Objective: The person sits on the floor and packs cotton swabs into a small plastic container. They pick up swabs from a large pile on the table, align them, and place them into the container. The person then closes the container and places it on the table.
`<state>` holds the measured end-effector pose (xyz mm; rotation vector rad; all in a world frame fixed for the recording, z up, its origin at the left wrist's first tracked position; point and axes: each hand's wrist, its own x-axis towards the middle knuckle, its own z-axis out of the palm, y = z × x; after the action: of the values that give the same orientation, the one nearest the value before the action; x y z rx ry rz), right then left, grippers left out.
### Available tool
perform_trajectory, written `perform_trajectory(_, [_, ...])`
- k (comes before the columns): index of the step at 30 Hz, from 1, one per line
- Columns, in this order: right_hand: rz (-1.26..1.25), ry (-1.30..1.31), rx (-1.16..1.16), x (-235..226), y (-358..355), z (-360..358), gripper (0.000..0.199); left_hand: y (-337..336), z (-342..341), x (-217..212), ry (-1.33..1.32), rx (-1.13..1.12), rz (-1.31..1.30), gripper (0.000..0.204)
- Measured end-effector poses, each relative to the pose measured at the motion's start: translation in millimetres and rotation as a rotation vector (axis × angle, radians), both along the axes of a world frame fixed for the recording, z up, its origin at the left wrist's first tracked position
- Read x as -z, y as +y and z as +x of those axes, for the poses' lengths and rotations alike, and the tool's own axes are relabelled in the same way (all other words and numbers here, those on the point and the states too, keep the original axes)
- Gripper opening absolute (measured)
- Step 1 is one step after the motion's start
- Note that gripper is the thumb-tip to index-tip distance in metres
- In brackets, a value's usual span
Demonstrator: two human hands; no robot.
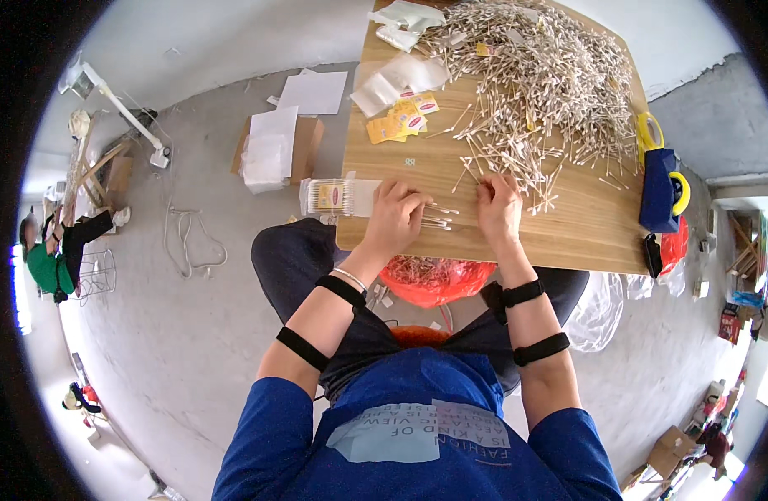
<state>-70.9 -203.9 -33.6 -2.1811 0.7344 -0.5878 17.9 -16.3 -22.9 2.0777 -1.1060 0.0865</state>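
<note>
Hands low on the wood-grain counter [584, 225]. Left hand [394, 219] curled shut around a small bundle of thin cotton swabs [438, 219], white tips poking out toward the right hand [499, 209]. Right hand lies flat, fingers half-bent, on loose swabs; whether it grips any, cannot tell. Beyond both hands, a big tangled swab heap [542, 75]. Left of the left hand, a clear filled packet [329, 197].

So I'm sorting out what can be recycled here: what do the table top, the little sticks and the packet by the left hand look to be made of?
The table top looks like wood or wood-look laminate: pale straight grain, smooth matte face. The little sticks seem to be cotton swabs, thin pale stems with white tips; paper or wood stems, I cannot tell. The packet looks like clear glossy plastic film.
</note>
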Motion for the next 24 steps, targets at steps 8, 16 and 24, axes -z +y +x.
perform_trajectory(8, [-0.168, 0.045, -0.255, -16, 34, -14, 0.013, 10, -14, -2, 0.129, -0.087, -0.141, 0.038])
perform_trajectory(16, [-0.285, 0.102, -0.395, -15, 47, -2, 0.011, 20, -26, 5, 0.186, -0.226, -0.168, 0.055])
perform_trajectory(24, [-0.201, 0.017, -0.214, -10, 45, -6, 0.012, 19, -26, 15, 0.139, -0.263, -0.149, 0.058])
